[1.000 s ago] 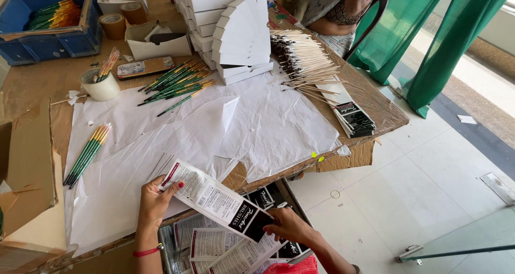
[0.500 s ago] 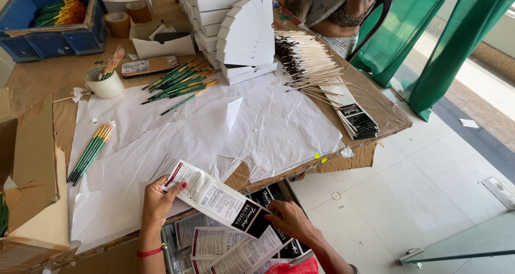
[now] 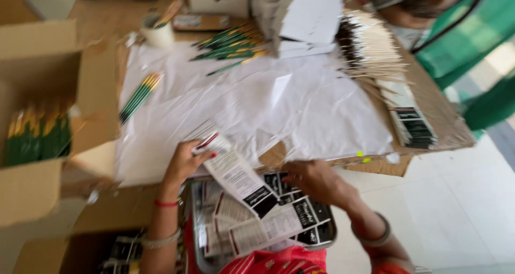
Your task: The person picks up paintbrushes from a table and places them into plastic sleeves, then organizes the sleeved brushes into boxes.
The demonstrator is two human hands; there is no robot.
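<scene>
Nearest the camera, a metal tray (image 3: 328, 236) is sitting on the person's lap, holding a loose heap of printed paper sleeves (image 3: 252, 228) in white and black. The right hand (image 3: 314, 178) is hovering over the tray's far edge, fingers curled and partly together; the blur is hiding whether it is pinching anything, so I cannot tell. The left hand (image 3: 185, 161) is lying at the near edge of the desk, its fingers clamped on 1 long printed sleeve (image 3: 236, 174), which is slanting down from the white sheet toward the tray. Beyond both hands, a crumpled white paper sheet (image 3: 322, 113) is covering the desk (image 3: 440, 129). A small bunch of green-handled brushes (image 3: 139, 96) is lying on the sheet's left part, well apart from the hands. To the left, an open cardboard box (image 3: 32, 188) is holding more green brushes. Farther back, a second bundle of green brushes (image 3: 230, 44) is lying beside a stack of white folded cartons (image 3: 306, 16), with a fan of pale sticks (image 3: 373, 51) to the right.
</scene>
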